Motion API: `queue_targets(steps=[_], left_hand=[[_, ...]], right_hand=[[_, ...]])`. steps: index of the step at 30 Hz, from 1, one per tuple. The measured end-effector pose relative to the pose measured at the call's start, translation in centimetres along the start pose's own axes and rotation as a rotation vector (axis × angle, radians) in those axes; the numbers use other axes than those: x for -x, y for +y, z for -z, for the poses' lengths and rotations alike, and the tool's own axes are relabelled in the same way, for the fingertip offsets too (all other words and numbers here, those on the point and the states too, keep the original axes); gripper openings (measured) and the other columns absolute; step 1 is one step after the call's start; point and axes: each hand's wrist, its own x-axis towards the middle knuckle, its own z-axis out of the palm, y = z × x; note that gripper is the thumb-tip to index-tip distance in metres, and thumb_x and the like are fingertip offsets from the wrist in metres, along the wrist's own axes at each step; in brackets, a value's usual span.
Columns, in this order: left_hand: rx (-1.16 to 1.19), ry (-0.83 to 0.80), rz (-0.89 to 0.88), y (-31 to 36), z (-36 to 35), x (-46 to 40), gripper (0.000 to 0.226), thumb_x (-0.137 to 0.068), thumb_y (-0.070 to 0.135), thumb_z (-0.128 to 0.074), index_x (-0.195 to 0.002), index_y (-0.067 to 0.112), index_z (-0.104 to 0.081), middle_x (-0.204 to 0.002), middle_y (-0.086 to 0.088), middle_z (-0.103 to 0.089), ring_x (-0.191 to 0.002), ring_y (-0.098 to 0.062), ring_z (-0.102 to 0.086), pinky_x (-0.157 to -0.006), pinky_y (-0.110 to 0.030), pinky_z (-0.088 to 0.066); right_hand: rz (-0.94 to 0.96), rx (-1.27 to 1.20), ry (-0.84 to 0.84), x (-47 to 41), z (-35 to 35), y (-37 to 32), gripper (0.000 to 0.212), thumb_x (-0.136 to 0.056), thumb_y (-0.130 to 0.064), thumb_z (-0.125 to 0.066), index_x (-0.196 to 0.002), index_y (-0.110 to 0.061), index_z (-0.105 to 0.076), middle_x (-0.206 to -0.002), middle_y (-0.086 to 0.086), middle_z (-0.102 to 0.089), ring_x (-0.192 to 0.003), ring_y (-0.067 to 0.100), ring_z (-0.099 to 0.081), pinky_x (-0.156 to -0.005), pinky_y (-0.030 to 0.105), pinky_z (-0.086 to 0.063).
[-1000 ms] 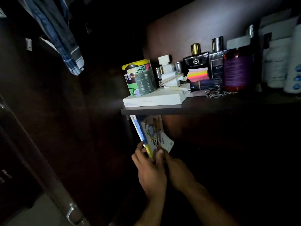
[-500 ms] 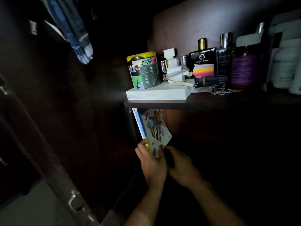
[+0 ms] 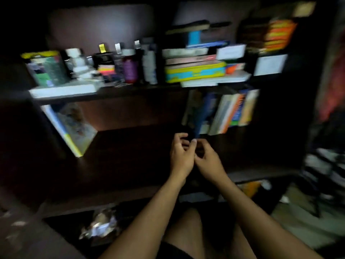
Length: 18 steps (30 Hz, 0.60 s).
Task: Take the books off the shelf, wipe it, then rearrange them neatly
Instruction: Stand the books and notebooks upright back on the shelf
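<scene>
Two hands meet at the middle of the dim shelf point(image 3: 130, 144), and that is the main change: half a second ago both were at the far-left end, fingers on the picture book point(image 3: 74, 126) that leans there, while now they are well to its right, at the foot of the row of books point(image 3: 224, 111). The camera has swung right too, so the frame is smeared with motion. The picture book is left alone, leaning with its top against the left wall. That reads as one book placed and the next being fetched, so the rearranging step seems under way, though how far along cannot be judged from this.

The left hand point(image 3: 180, 154) and right hand point(image 3: 209, 159) are touching each other, fingers curled. Between them a dark blue book point(image 3: 202, 116), leftmost of the row, comes down to the fingertips; both hands seem to pinch its lower edge, but blur and shadow leave that grip uncertain.

The row stands on the right half of the shelf, under the cluttered upper shelf point(image 3: 115, 94). Its books have their long axes roughly upright but tilted, tops leaning right, spines facing the viewer. The blue book slants the same way, lower end nearest the hands.
</scene>
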Motion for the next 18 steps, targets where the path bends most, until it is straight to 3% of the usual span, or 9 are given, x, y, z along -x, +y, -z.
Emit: queue_targets(steps=[3,6,9,11,14,18], left_hand=[[-0.024,-0.294,-0.089,2.4,-6.6,3.8,0.02,-0.096,0.028,-0.067,-0.114,0.028,-0.058,-0.103,0.006,-0.068,-0.092,-0.008,-0.067,-0.08,-0.026,-0.054],[-0.055,-0.688,-0.157,4.8,-14.6,8.9,0.02,-0.095,0.032,-0.067,-0.114,0.03,-0.06,-0.1,0.005,-0.071,-0.084,-0.007,-0.068,-0.08,-0.03,-0.056],[-0.06,-0.879,-0.246,6.8,-19.3,12.9,0.024,-0.092,0.042,-0.066,-0.113,0.033,-0.06,-0.102,0.006,-0.071,-0.092,-0.01,-0.069,-0.083,-0.03,-0.056],[-0.072,-0.944,-0.288,8.1,-21.9,15.2,0.03,-0.09,0.042,-0.068,-0.115,0.029,-0.061,-0.106,0.003,-0.068,-0.096,-0.012,-0.068,-0.083,-0.025,-0.055],[-0.075,-1.016,-0.228,8.5,-25.5,17.1,0.052,-0.075,0.057,-0.065,-0.121,0.033,-0.058,-0.117,0.001,-0.062,-0.104,-0.013,-0.066,-0.097,-0.038,-0.054],[-0.266,-1.051,-0.214,8.1,-27.4,17.6,0.061,-0.093,0.051,-0.065,-0.145,0.03,-0.044,-0.146,0.003,-0.048,-0.131,-0.016,-0.05,-0.112,-0.041,-0.042]], right_hand=[[-0.031,0.105,0.126,5.2,8.9,1.0,0.033,-0.088,-0.007,-0.068,-0.119,-0.017,-0.061,-0.104,-0.007,-0.07,-0.093,-0.002,-0.064,-0.08,0.012,-0.047],[-0.165,0.146,0.307,13.0,17.9,2.9,0.03,-0.088,-0.013,-0.07,-0.117,-0.021,-0.062,-0.102,-0.01,-0.071,-0.094,-0.002,-0.066,-0.082,0.018,-0.051],[-0.267,0.163,0.426,18.3,22.9,4.0,0.023,-0.091,-0.017,-0.07,-0.111,-0.024,-0.062,-0.099,-0.008,-0.073,-0.093,0.0,-0.068,-0.083,0.022,-0.054],[-0.334,0.212,0.497,21.1,25.5,4.6,0.021,-0.091,-0.02,-0.071,-0.108,-0.027,-0.062,-0.098,-0.01,-0.072,-0.092,-0.001,-0.068,-0.084,0.025,-0.054],[-0.477,0.331,0.578,24.0,29.5,6.2,0.03,-0.087,-0.038,-0.072,-0.113,-0.028,-0.061,-0.107,-0.005,-0.068,-0.104,0.01,-0.064,-0.092,0.033,-0.051],[-0.751,0.621,0.692,25.5,33.8,8.3,0.053,-0.087,-0.05,-0.065,-0.132,-0.028,-0.051,-0.133,0.008,-0.054,-0.126,0.032,-0.048,-0.106,0.044,-0.039]])
